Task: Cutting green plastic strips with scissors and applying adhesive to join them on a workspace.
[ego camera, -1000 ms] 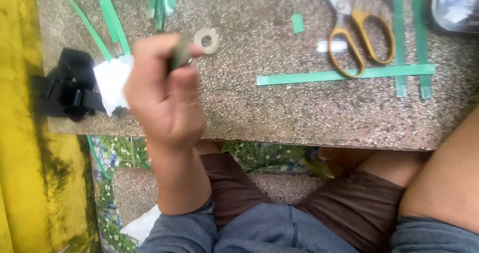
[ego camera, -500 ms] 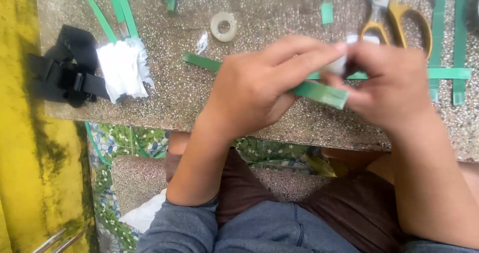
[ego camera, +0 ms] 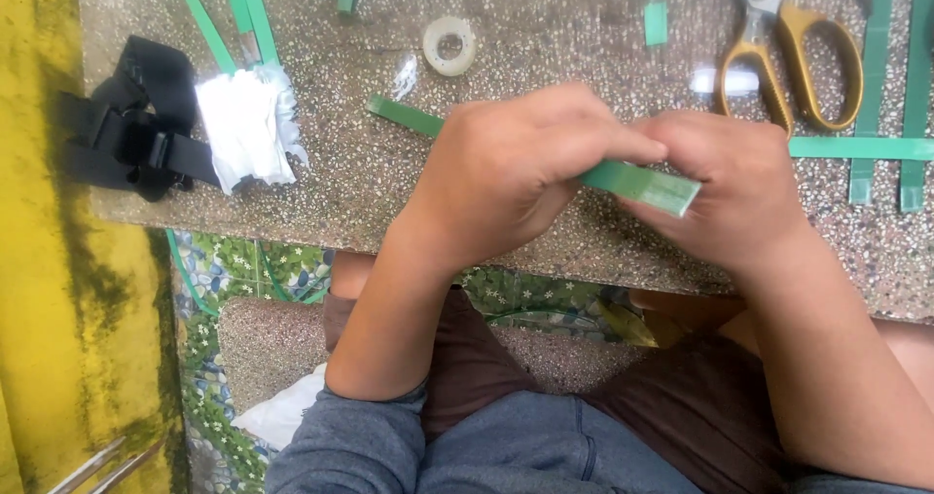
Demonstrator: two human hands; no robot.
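Green strip, pinched by left hand, right hand

Green strip middle hidden by fingers; scissors blades apparently cropped.

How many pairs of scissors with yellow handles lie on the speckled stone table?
1. The yellow-handled scissors lie at the table's far right, beyond the right hand; their blade tips are cut off by the frame.
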